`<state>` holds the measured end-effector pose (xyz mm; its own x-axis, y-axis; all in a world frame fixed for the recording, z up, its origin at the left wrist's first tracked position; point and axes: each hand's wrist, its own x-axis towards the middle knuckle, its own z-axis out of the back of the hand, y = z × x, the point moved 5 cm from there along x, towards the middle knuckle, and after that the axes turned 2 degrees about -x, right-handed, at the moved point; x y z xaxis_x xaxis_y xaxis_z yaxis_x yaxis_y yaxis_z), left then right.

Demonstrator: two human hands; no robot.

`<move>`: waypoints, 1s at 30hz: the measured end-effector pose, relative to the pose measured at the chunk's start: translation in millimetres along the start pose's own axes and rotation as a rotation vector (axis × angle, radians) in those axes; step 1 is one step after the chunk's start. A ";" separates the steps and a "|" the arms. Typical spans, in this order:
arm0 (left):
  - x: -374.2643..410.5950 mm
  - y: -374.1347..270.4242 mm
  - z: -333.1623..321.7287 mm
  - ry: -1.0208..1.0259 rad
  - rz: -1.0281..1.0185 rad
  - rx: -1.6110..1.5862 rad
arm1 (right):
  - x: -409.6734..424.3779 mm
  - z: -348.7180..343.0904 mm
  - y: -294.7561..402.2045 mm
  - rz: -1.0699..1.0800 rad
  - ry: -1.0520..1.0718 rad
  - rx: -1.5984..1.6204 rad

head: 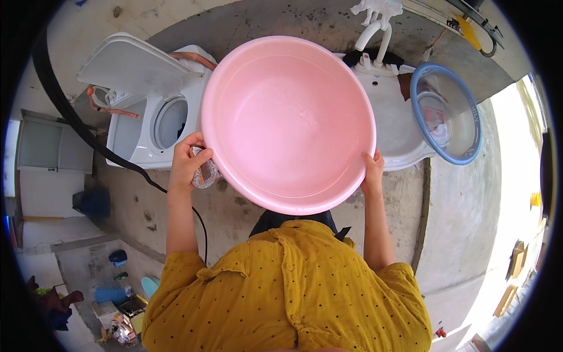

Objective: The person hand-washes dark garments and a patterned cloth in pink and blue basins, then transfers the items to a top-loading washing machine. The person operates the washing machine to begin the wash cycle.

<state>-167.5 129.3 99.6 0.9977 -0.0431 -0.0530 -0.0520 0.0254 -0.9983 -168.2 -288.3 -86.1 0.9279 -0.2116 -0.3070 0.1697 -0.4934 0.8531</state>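
Observation:
A large round pink plastic basin (286, 127) is held up before my body, its inside facing me. My left hand (189, 160) grips the rim at its lower left, thumb on the near side. That hand also has a grey mesh scrubber or cloth (206, 175) bunched beneath its fingers; which of the two cannot be told. On the lower right rim, my right hand (372, 169) pinches the edge with its thumb inside. The basin looks to hold nothing but a few wet-looking marks at its bottom.
Behind the basin stand a white twin-tub washing machine (145, 147) with its lid (132, 64) raised, and a white sink (391, 127) with a faucet (378, 44). A blue-rimmed clear basin (473, 149) leans on the sink's right edge. A black cable (83, 127) hangs at left.

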 end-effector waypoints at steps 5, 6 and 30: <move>40.9 -50.1 -25.5 0.151 -0.084 0.060 | -6.7 6.3 -13.2 -0.123 0.024 0.173; 49.1 -54.6 -31.4 0.177 -0.067 0.047 | -10.4 5.4 -12.2 -0.143 0.020 0.200; 191.5 -121.7 -172.6 0.448 0.198 -0.185 | -1.7 -25.7 -56.5 -0.596 0.087 0.525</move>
<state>22.3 -54.4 206.9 0.8533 -0.4791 -0.2057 -0.2853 -0.0989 -0.9533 -170.8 -238.3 -122.9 0.7565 0.2691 -0.5961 0.4871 -0.8401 0.2389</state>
